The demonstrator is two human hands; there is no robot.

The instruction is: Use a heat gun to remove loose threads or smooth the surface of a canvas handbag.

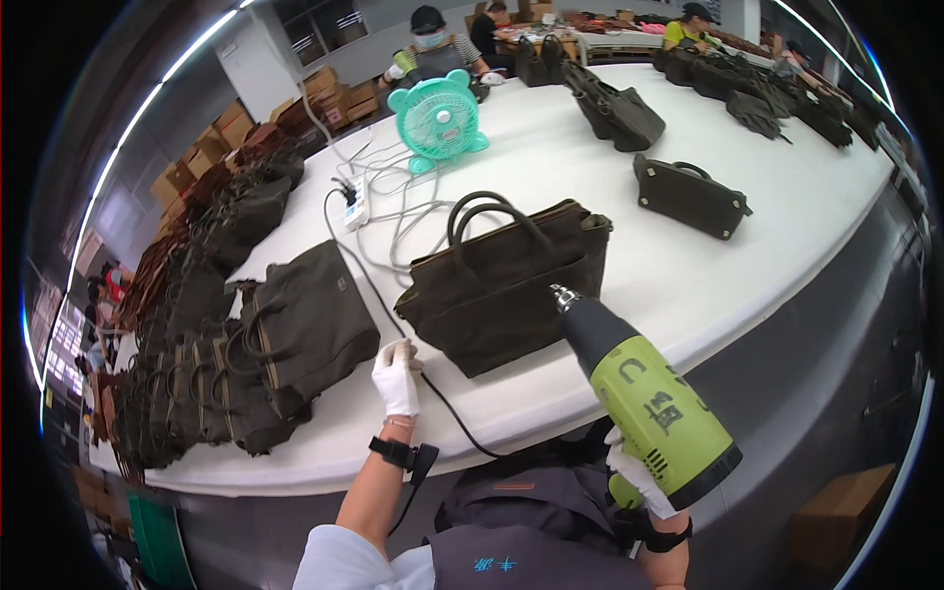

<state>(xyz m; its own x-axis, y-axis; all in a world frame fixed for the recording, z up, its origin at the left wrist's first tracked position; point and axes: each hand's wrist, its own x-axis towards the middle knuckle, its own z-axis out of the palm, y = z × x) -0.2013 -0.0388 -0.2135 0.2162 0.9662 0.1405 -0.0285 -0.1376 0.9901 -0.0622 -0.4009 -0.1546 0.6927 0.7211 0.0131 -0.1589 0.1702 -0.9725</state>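
Beyond the right grip (635, 473), closed around a green heat gun (654, 403), stands a dark handbag (492, 300); left grip (395, 379) half-curled, hold unclear.

Fan (442, 118) behind handbag (506, 300) on table (703, 280)

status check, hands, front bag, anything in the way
Right hand gripping heat gun. Left hand at black cord. Bag standing on table, cord close by its left.

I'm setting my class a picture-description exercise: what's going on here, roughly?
A person's gloved right hand grips a green heat gun, its nozzle toward a dark handbag on the white table. The gloved left hand is at a black cable beside that bag; whether it grips the cable is unclear. More dark bags are piled at the left.
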